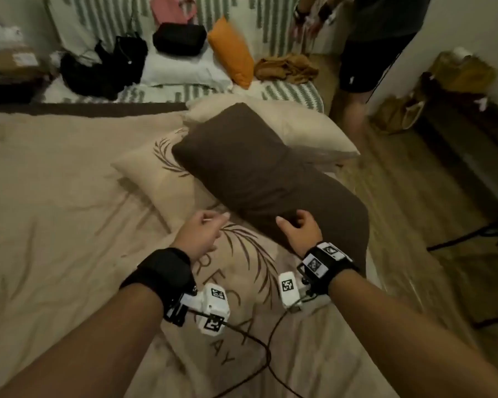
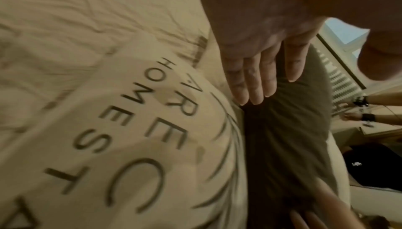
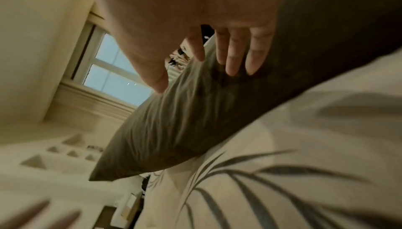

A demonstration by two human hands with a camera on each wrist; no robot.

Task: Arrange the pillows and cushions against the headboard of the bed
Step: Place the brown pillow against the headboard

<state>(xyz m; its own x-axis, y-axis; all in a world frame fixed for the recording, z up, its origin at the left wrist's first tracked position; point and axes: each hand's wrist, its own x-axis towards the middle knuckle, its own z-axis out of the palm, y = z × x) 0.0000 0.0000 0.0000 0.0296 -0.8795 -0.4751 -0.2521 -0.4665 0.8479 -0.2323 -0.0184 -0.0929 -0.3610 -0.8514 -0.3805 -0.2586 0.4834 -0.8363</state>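
Altogether one brown pillow overlies three beige pillows; both hands' fingers are relaxed, gripping nothing.

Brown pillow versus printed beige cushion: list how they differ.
The brown pillow is plain and dark; the printed beige cushion is pale with lettering and leaf sprigs. The brown pillow lies on top, overlapping the beige cushion. The right hand touches only the brown pillow. Both are soft and on the bed.

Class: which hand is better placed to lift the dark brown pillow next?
Probably the right hand: its fingers already rest on the dark brown pillow. The left hand hovers beside it, above the printed cushion.
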